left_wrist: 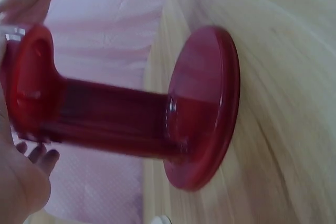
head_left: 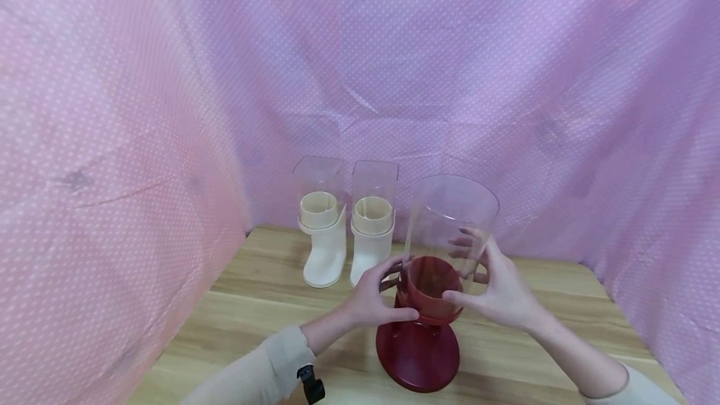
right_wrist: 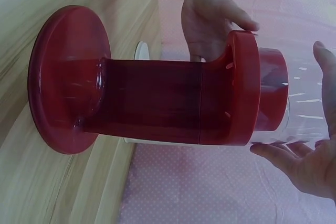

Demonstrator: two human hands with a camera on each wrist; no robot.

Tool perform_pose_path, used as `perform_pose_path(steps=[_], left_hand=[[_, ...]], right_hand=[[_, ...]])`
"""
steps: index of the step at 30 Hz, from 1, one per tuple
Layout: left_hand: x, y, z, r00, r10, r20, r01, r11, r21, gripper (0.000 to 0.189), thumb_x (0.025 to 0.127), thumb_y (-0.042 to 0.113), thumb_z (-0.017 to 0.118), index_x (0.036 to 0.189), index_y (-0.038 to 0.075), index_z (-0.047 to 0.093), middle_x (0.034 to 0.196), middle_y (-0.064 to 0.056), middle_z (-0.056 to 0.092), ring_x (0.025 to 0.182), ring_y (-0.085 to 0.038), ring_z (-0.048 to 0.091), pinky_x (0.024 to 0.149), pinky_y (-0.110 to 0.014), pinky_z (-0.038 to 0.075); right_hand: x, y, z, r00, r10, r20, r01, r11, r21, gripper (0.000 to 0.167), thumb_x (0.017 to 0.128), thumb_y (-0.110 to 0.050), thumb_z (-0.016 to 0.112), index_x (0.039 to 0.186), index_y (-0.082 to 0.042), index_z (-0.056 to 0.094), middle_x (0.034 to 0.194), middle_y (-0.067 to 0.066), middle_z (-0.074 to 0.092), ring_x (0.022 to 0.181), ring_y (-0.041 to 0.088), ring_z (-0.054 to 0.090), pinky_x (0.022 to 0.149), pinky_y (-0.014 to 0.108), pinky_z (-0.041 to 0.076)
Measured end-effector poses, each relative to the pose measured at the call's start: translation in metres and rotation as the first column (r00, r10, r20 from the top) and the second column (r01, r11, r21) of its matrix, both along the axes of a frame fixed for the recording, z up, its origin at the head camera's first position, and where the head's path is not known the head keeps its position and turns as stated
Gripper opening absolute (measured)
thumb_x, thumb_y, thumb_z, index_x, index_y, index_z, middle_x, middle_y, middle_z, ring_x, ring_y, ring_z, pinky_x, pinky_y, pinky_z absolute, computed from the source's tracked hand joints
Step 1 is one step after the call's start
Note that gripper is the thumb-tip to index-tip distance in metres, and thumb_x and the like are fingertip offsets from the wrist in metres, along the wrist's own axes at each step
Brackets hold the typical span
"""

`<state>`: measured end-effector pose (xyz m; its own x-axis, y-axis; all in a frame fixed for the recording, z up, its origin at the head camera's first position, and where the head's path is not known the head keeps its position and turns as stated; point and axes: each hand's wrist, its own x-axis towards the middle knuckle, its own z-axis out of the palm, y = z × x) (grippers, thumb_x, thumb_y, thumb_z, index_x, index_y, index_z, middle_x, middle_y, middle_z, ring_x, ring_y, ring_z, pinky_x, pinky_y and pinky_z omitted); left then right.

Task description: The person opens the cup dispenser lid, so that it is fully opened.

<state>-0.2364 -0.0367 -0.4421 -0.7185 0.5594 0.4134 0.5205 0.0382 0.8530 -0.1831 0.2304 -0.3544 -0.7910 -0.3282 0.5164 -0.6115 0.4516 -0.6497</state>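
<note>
A pink dotted cloth [head_left: 112,142] encloses the desk [head_left: 225,314] at the left, rear and right. A black wristband [head_left: 311,384] is fitted at the cuff of the left sleeve [head_left: 270,361]. Toward the rear of the desk, a left cream stand [head_left: 326,258] and a right cream stand [head_left: 370,249] stand upright, side by side and slightly apart; each carries a clear container around its cream inner ring. The left hand [head_left: 374,297] is curled around the collar of the red stand [head_left: 418,358], which is positioned in front of the cream pair, round base down on the desk. The clear cylinder [head_left: 435,230] is upright at the collar, its lower end surrounding the red inner ring. The right hand [head_left: 500,292] grips the cylinder from the right, thumb at the near side, fingers behind.
</note>
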Motion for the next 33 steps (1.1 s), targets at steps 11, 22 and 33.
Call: perform_pose_path(steps=[11, 22, 33], left_hand=[[-0.022, -0.007, -0.015, 0.963, -0.172, 0.206, 0.163, 0.985, 0.059, 0.092, 0.085, 0.02, 0.091, 0.159, -0.001, 0.04, 0.155, -0.029, 0.053, 0.141, -0.038, 0.058, 0.111, -0.034, 0.056], [-0.005, -0.004, -0.017, 0.972, -0.098, 0.214, 0.084, 0.994, 0.074, 0.094, 0.081, 0.035, 0.095, 0.156, 0.007, 0.046, 0.152, -0.022, 0.058, 0.136, -0.027, 0.062, 0.11, -0.033, 0.057], [-0.002, -0.004, -0.024, 0.976, -0.134, 0.173, 0.129, 0.991, 0.041, 0.113, 0.085, 0.058, 0.085, 0.165, 0.007, 0.025, 0.162, -0.024, 0.047, 0.151, -0.037, 0.048, 0.118, -0.033, 0.049]], right_hand=[[0.008, 0.004, -0.009, 0.999, 0.003, 0.032, -0.004, 0.999, 0.039, 0.102, 0.081, -0.012, 0.094, 0.161, -0.019, 0.032, 0.15, 0.017, 0.061, 0.132, 0.015, 0.065, 0.091, 0.049, 0.065], [0.003, 0.004, -0.017, 0.999, 0.028, -0.023, -0.027, 0.999, 0.035, 0.093, 0.08, -0.006, 0.092, 0.156, -0.014, 0.039, 0.144, 0.017, 0.062, 0.126, 0.026, 0.069, 0.085, 0.048, 0.067], [0.0, 0.01, -0.023, 0.995, 0.076, -0.066, -0.075, 0.997, 0.01, 0.094, 0.08, -0.003, 0.091, 0.158, -0.011, 0.039, 0.146, 0.021, 0.061, 0.135, 0.004, 0.06, 0.091, 0.05, 0.064]])
